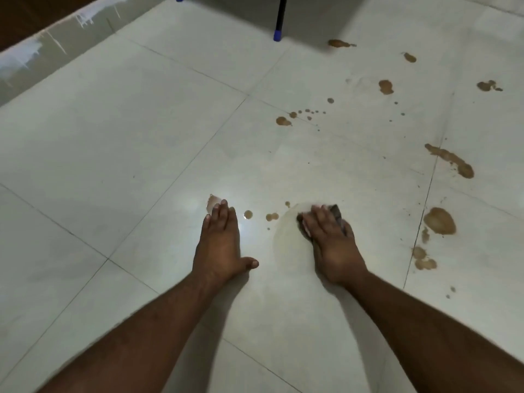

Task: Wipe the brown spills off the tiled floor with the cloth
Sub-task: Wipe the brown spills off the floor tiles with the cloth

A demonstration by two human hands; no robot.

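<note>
Head view. We see the right hand [330, 236] pressing the dark cloth [337, 215] flat onto the tiled floor [141, 137], over a smeared patch. The left hand [219, 242] rests open, fingers straight, bracing. Most brown spills [450, 160] lie ahead and rightward, nearer our right hand; small drops [272, 217] sit between the hands.

Your left hand [219, 245] flat on floor [113, 137]; right hand [330, 239] beside it, atop cloth [337, 212]; spills [439, 221] right and ahead; possibly a stand leg [280, 18] beyond.
</note>
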